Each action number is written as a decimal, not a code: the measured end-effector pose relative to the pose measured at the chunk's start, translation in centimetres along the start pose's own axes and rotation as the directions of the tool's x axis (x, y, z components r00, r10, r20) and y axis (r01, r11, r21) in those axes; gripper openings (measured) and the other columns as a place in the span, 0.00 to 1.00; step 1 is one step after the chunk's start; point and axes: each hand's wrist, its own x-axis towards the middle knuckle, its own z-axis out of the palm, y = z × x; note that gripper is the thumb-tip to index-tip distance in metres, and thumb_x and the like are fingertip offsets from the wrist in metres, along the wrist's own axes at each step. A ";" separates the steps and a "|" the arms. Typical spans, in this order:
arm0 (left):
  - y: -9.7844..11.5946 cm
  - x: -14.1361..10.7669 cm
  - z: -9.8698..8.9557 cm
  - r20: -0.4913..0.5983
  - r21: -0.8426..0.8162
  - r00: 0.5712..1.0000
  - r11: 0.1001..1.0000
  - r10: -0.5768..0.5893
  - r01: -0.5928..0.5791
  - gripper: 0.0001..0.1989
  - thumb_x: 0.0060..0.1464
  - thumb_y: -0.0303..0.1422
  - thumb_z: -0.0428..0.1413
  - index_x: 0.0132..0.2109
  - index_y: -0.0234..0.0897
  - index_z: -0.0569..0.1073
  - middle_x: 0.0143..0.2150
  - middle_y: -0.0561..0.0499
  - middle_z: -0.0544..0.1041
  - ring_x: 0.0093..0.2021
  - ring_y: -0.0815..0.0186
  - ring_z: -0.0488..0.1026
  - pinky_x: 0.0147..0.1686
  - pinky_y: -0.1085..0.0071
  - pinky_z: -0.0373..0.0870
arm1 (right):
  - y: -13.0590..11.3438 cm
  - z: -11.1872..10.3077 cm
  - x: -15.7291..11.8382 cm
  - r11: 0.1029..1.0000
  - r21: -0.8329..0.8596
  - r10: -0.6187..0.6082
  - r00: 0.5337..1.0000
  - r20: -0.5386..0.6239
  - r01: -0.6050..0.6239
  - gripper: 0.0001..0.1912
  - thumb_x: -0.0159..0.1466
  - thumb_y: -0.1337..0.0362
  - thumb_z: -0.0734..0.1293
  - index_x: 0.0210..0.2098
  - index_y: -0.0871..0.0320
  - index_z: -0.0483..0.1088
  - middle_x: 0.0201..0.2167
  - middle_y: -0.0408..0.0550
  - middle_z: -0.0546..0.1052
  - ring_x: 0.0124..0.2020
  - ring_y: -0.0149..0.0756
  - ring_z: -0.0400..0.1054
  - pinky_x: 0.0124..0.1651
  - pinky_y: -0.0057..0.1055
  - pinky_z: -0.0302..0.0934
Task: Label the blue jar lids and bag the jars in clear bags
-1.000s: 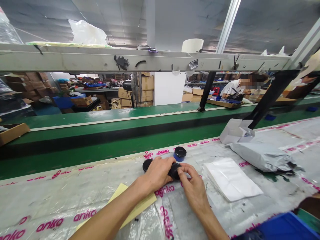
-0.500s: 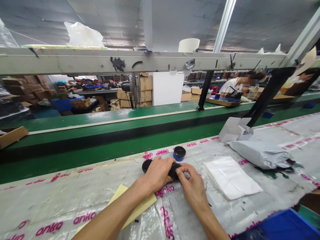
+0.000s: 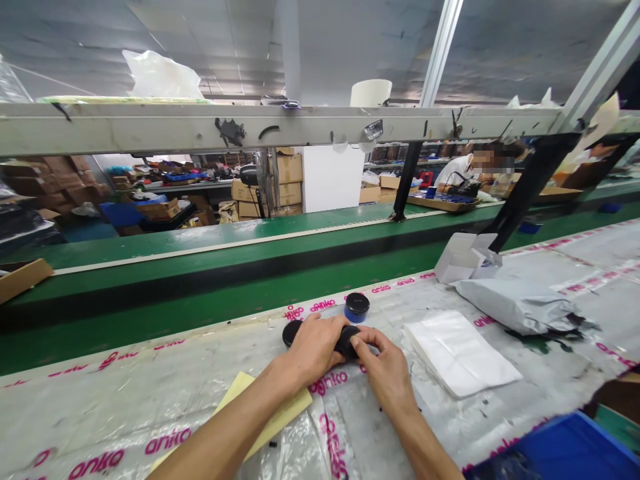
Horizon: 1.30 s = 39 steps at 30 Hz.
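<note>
A crumpled translucent plastic bag [image 3: 163,77] and a white cylindrical object [image 3: 371,94] sit atop a long grey beam [image 3: 300,127]; brown cardboard boxes [image 3: 290,171] stand stacked beyond a long green surface [image 3: 150,287].

Black round piece [image 3: 349,342]: smooth, tilted, gripped between left hand [image 3: 314,347] and right hand [image 3: 389,365], partly covered by fingers. Black disc [image 3: 291,333]: partly hidden behind left hand. Black-topped blue round piece [image 3: 357,307]: upright, just beyond the hands, near far edge of bench [image 3: 210,360].
</note>
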 end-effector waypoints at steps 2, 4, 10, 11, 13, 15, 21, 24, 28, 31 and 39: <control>-0.1 0.1 0.0 0.001 -0.003 1.000 1.000 -0.002 0.002 0.21 0.53 0.33 0.64 0.53 0.41 0.69 0.45 0.48 0.82 0.46 0.50 0.78 0.49 0.60 0.67 | 0.1 0.0 0.3 0.999 0.033 0.034 0.999 0.000 -0.034 0.14 0.54 0.51 0.70 0.30 0.56 0.76 0.32 0.49 0.81 0.35 0.47 0.74 0.34 0.36 0.68; -0.2 0.2 -0.1 0.002 -0.006 1.000 1.000 -0.002 0.002 0.21 0.53 0.34 0.65 0.53 0.41 0.69 0.45 0.49 0.82 0.46 0.50 0.78 0.48 0.60 0.67 | 0.3 0.0 0.6 0.995 0.066 0.072 0.997 0.002 -0.072 0.15 0.53 0.51 0.70 0.31 0.57 0.76 0.33 0.51 0.81 0.36 0.48 0.75 0.32 0.36 0.69; -0.4 0.1 -0.3 0.006 -0.003 1.000 1.000 -0.015 0.015 0.22 0.52 0.34 0.66 0.52 0.42 0.70 0.42 0.49 0.82 0.46 0.50 0.79 0.49 0.60 0.67 | 0.9 -0.1 1.2 0.976 0.155 0.149 0.989 0.025 -0.151 0.18 0.54 0.49 0.68 0.37 0.56 0.70 0.34 0.52 0.81 0.34 0.47 0.76 0.29 0.36 0.71; -0.4 0.1 -0.3 0.007 -0.004 1.000 1.000 -0.018 0.018 0.22 0.52 0.34 0.66 0.52 0.42 0.70 0.43 0.49 0.82 0.46 0.50 0.79 0.49 0.60 0.67 | 1.0 -0.1 1.2 0.977 0.150 0.146 0.989 0.031 -0.150 0.19 0.55 0.49 0.68 0.38 0.56 0.70 0.35 0.52 0.81 0.35 0.47 0.76 0.29 0.37 0.71; -0.3 0.1 -0.4 0.013 -0.005 1.000 1.000 -0.021 0.021 0.22 0.52 0.34 0.66 0.52 0.41 0.70 0.43 0.48 0.82 0.46 0.49 0.79 0.49 0.59 0.67 | 1.1 0.2 1.0 0.983 0.124 0.130 0.991 0.030 -0.133 0.21 0.56 0.49 0.68 0.42 0.56 0.71 0.39 0.53 0.80 0.39 0.48 0.75 0.34 0.38 0.71; -0.3 0.2 -0.4 0.026 -0.008 1.000 1.000 -0.018 0.018 0.20 0.53 0.34 0.65 0.52 0.40 0.70 0.44 0.48 0.82 0.46 0.50 0.79 0.50 0.59 0.67 | 1.1 0.5 0.9 0.991 0.085 0.104 0.994 0.019 -0.106 0.24 0.54 0.48 0.72 0.43 0.57 0.72 0.41 0.53 0.80 0.43 0.49 0.74 0.41 0.40 0.70; -0.4 0.5 -0.6 0.059 -0.019 0.998 1.000 -0.014 0.015 0.22 0.52 0.34 0.66 0.53 0.40 0.70 0.46 0.46 0.82 0.48 0.49 0.78 0.51 0.58 0.67 | 0.9 0.4 1.2 0.993 0.057 0.101 0.993 0.062 -0.105 0.25 0.54 0.43 0.72 0.40 0.58 0.75 0.29 0.47 0.79 0.24 0.40 0.70 0.28 0.35 0.65; -0.5 0.6 -0.9 0.064 -0.024 0.998 0.999 -0.019 0.020 0.23 0.51 0.36 0.66 0.53 0.41 0.71 0.45 0.46 0.82 0.48 0.48 0.78 0.49 0.59 0.68 | 1.2 0.0 1.4 0.990 0.065 0.124 0.990 0.073 -0.129 0.27 0.57 0.40 0.68 0.40 0.58 0.76 0.28 0.45 0.79 0.20 0.36 0.66 0.24 0.33 0.63; -0.9 0.7 -1.1 0.063 -0.044 0.998 0.999 -0.028 0.031 0.24 0.48 0.38 0.68 0.51 0.42 0.72 0.45 0.48 0.81 0.48 0.49 0.77 0.47 0.61 0.68 | 1.9 -0.3 1.5 0.979 0.110 0.164 0.984 0.064 -0.171 0.29 0.61 0.39 0.65 0.44 0.58 0.77 0.35 0.50 0.81 0.30 0.44 0.74 0.27 0.34 0.69; -1.3 1.0 -1.0 0.062 -0.063 0.996 0.996 -0.059 0.063 0.21 0.47 0.39 0.69 0.47 0.42 0.74 0.44 0.49 0.82 0.47 0.50 0.78 0.50 0.59 0.68 | 2.4 -0.3 1.3 0.971 0.148 0.182 0.981 0.063 -0.189 0.32 0.62 0.38 0.63 0.47 0.59 0.75 0.43 0.55 0.80 0.44 0.51 0.75 0.31 0.36 0.73; -2.7 -4.3 -4.6 -0.170 -0.186 0.979 0.979 -0.111 0.079 0.37 0.56 0.42 0.65 0.67 0.45 0.59 0.68 0.46 0.66 0.66 0.54 0.64 0.66 0.53 0.58 | 2.4 -0.9 0.6 0.976 0.100 0.194 0.981 -0.016 -0.191 0.33 0.60 0.35 0.64 0.46 0.58 0.73 0.47 0.56 0.79 0.43 0.50 0.75 0.35 0.41 0.73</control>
